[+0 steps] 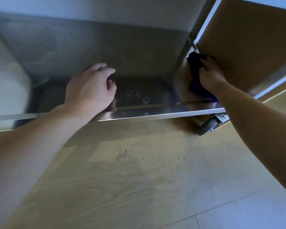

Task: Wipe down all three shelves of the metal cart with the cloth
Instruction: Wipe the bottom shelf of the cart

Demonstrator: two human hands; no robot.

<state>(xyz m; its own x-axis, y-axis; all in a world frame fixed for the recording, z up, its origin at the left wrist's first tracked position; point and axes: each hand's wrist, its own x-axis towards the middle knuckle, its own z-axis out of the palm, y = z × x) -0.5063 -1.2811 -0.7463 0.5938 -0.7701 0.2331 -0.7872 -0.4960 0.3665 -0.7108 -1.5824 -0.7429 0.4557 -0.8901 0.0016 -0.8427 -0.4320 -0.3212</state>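
A low shelf (139, 63) of the metal cart is seen from above, filling the upper half of the view from 9 to 2 o'clock, with its bright front rim (155, 115) running across just above the centre. The cloth (196, 63), dark purple and bunched, is found at 2 o'clock at the right end of this shelf, pressed close against the cart's slanted upright post (185, 52). It is gripped by the right hand (208, 75), whose fingers are curled tightly over the top of the wad while the rest of the fabric hangs below the palm towards the rim. The left hand (89, 90) is laid on the shelf at 10 o'clock, just behind the rim; its fingers are loosely bent, and nothing is seen to be held in them. A few small ring-shaped marks (145, 100) are visible on the steel between the two hands. Further travel to the right is blocked by the post and by a brown panel (246, 38) standing just beyond it at 1 o'clock. A caster wheel (208, 125) is seen below the shelf's right corner at 3 o'clock. The lower half is taken up by a pale wooden floor (139, 171), crossed by both forearms, and a white wall (89, 5) is seen at 12 o'clock
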